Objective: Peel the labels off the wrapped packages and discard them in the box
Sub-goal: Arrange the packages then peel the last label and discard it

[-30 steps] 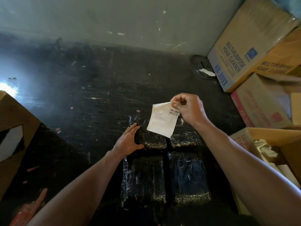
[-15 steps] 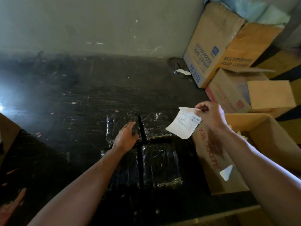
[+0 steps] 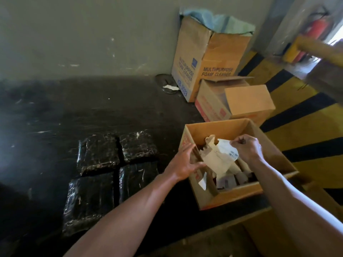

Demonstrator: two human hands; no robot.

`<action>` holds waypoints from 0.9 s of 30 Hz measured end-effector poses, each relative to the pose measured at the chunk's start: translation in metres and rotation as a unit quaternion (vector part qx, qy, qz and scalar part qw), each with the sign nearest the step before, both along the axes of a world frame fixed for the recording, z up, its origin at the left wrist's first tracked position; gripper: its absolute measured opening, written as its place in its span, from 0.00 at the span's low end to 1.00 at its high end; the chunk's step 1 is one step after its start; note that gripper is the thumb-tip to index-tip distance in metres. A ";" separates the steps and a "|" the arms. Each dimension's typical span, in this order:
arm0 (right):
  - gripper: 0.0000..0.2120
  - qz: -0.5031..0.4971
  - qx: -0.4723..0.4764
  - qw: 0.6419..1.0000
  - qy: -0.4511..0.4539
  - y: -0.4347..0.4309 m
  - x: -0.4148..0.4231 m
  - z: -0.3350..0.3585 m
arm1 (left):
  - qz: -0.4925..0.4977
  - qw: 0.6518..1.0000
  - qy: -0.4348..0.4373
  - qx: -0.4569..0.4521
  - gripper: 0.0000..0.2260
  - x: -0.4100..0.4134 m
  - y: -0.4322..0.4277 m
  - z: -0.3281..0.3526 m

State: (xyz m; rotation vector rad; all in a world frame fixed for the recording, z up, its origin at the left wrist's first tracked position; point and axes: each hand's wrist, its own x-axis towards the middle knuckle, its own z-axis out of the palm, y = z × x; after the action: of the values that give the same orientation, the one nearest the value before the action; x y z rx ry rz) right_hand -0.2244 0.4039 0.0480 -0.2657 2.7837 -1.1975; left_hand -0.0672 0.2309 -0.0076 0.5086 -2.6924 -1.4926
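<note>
Several packages wrapped in black plastic (image 3: 98, 153) lie in a block on the dark floor at centre left. An open cardboard box (image 3: 230, 196) stands to their right, with crumpled paper and peeled labels inside. My right hand (image 3: 247, 148) pinches a white printed label (image 3: 227, 150) by its top edge, over the box's opening. My left hand (image 3: 184, 162) hovers at the box's left wall with fingers spread, holding nothing.
Two more cardboard boxes stand behind: a tall "Multipurpose Foam Cleaner" box (image 3: 202, 65) stuffed with blue cloth, and a low one (image 3: 232, 101) with open flaps. A grey wall runs along the back. Yellow and black floor stripes (image 3: 304, 130) and a red extinguisher (image 3: 318, 26) are at right.
My right hand carried the peeled label rightwards from above the packages to over the box. My left hand left the packages and came to the box's side. The view swung right.
</note>
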 end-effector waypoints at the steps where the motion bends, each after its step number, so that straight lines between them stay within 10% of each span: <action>1: 0.02 0.001 0.010 1.000 -0.004 0.005 0.000 -0.005 | -0.017 1.000 -0.007 -0.006 0.44 -0.003 0.009 -0.002; 27: 0.07 0.039 0.028 0.999 -0.003 0.039 0.011 -0.029 | 0.007 0.992 -0.038 -0.117 0.56 0.000 0.034 -0.009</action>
State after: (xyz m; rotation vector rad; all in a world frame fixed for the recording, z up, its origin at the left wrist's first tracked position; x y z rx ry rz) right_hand -0.2129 0.4428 0.0193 -0.3624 2.7677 -1.1005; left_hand -0.0675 0.2651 -0.0167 0.5801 -2.8622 -1.1548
